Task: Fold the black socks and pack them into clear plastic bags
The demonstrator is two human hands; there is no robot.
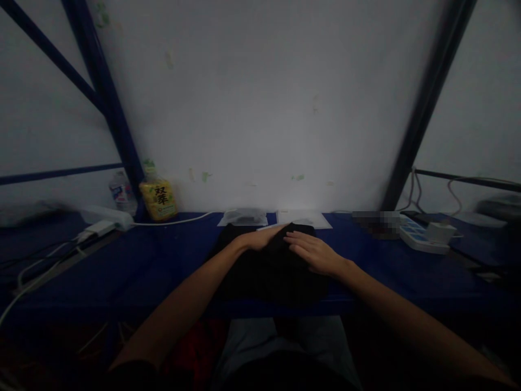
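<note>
My right grip [313,252] is lying flat open on the black cloth [272,277] on the blue table [163,260], left grip [256,239] curled on it, can't tell if it's pinching, so a careless drag could slide the cloth off the front edge.

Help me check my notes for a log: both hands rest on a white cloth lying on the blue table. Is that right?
Not quite: the cloth is black, not white, as the head view shows. The rest holds: the left hand and right hand rest on it, and it lies on the blue table.
</note>
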